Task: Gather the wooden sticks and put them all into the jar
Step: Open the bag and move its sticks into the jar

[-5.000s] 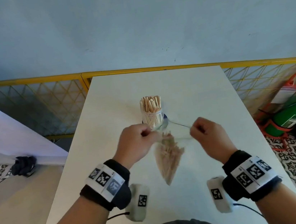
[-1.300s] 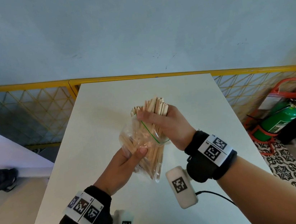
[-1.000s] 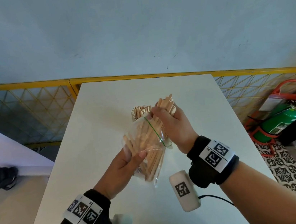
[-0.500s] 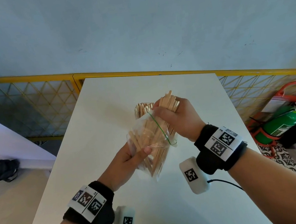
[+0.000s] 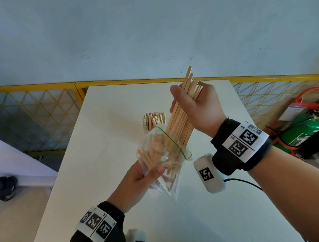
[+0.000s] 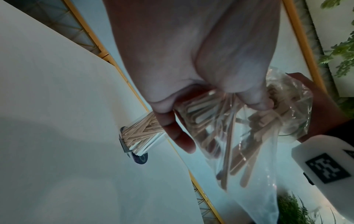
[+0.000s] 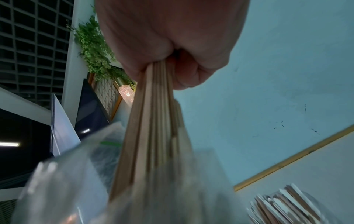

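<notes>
My right hand (image 5: 195,104) grips a bundle of wooden sticks (image 5: 180,116) raised above the table, their lower ends still inside a clear plastic bag (image 5: 163,159). My left hand (image 5: 139,178) holds that bag from below, with more sticks (image 6: 239,151) lying in it. The bundle of wooden sticks (image 7: 153,136) runs down from my right fist into the bag (image 7: 76,181). A glass jar (image 5: 154,121) packed with sticks stands on the white table (image 5: 101,148) just behind the bag. The jar (image 6: 141,136) also shows past my left fingers.
A yellow mesh railing (image 5: 32,117) runs behind the table against a pale blue wall. A green cylinder (image 5: 302,130) in a red frame stands on the floor at the right. A dark bundle (image 5: 1,188) lies at the left.
My right hand has pulled the bundle of sticks up and away, most of the way out of the bag. My left hand still holds the bag in the same place.
</notes>
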